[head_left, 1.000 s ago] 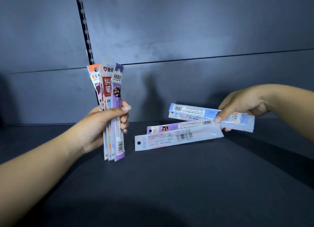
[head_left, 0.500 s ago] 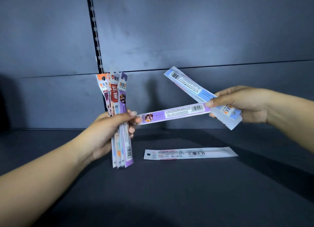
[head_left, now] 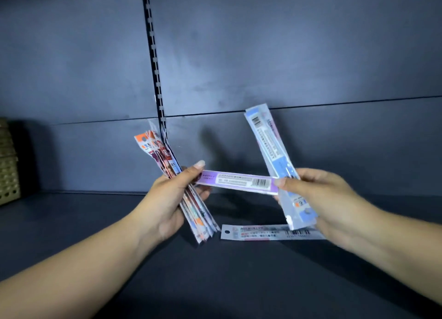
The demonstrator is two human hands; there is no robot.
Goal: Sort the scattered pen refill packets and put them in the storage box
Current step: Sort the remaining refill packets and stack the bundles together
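My left hand (head_left: pixel 167 199) grips a tilted bundle of several refill packets (head_left: pixel 165 156), orange, red and purple at the top. My right hand (head_left: pixel 315 199) holds a blue packet (head_left: pixel 270 146) nearly upright and pinches the right end of a purple packet (head_left: pixel 239 181) that lies level between both hands. The purple packet's left end touches my left fingers under the thumb. One white packet (head_left: pixel 260 232) with a barcode lies flat on the dark shelf (head_left: pixel 215 283) below my right hand.
A tan perforated box (head_left: pixel 8 165) stands at the far left edge on the shelf. A dark back panel with a slotted vertical rail (head_left: pixel 154 63) rises behind the hands.
My right hand has come closer to the left, carrying the purple packet's end into my left fingers. The blue packet has swung more upright. The bundle has tilted.
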